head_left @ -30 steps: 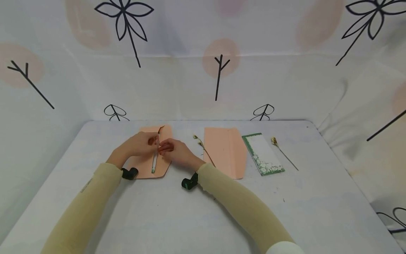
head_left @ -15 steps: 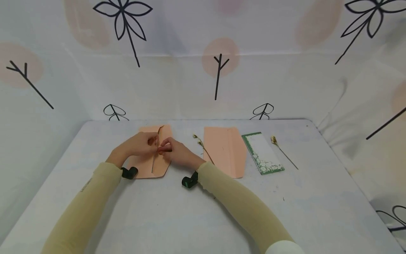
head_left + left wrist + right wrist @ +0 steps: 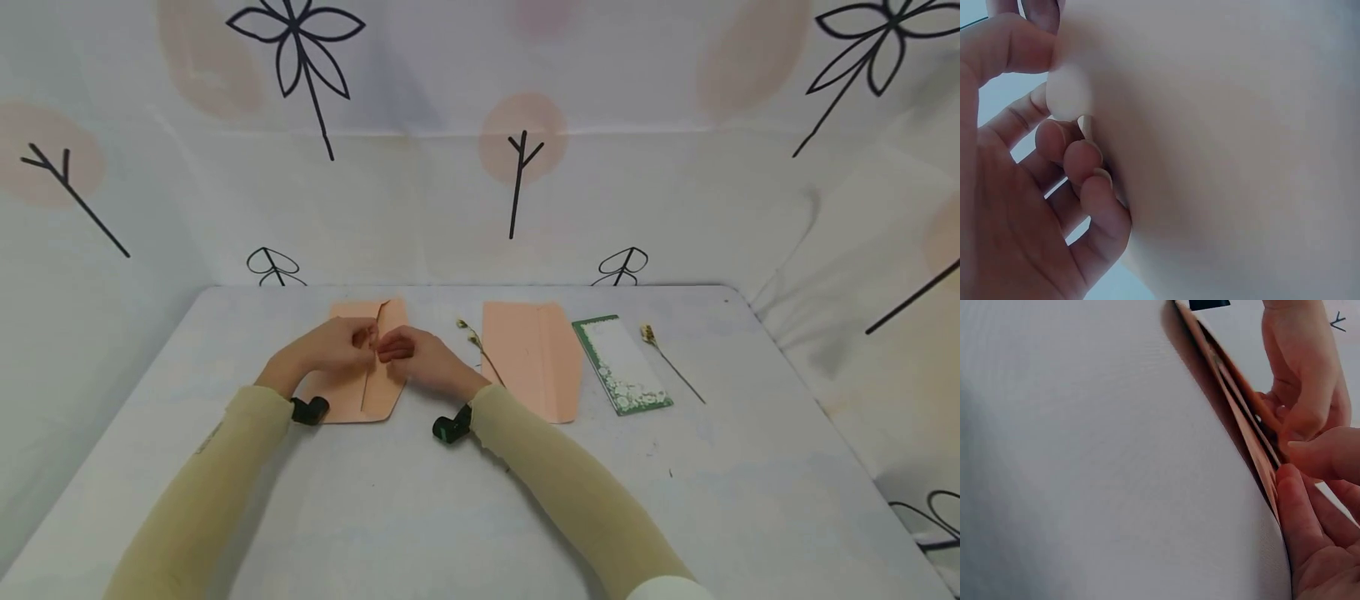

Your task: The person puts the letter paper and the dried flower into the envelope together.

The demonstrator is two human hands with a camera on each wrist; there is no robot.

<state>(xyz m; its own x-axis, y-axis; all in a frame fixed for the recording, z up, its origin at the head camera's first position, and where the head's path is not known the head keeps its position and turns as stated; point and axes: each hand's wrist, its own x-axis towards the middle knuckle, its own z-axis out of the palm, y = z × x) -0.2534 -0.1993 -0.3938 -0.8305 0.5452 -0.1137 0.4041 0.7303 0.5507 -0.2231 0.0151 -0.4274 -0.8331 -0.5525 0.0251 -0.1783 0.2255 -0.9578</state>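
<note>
A peach envelope point(image 3: 345, 405) lies at the left of the table, its long opening facing right. My left hand point(image 3: 330, 343) pinches the envelope at this opening with curled fingers. From the other side my right hand point(image 3: 431, 363) grips the same edge between thumb and fingers, close to the left fingertips. In the right wrist view the envelope point(image 3: 1213, 403) shows edge-on, its layers parted, with a thin pale edge between them. The left wrist view is mostly filled by the envelope's flat face point(image 3: 1222, 156), with curled fingers point(image 3: 1082, 159) at its edge.
A second peach envelope point(image 3: 517, 358) lies right of the hands, a dried flower stem point(image 3: 487, 354) across its left edge. Further right are a green-bordered floral card point(image 3: 622, 367) and another dried flower point(image 3: 671, 360). A patterned cloth point(image 3: 420, 208) hangs behind the table.
One second ago a green-and-white strip of card showed in the envelope's opening; now only a narrow dark slit is seen there. Both hands have stayed nearly in place.
</note>
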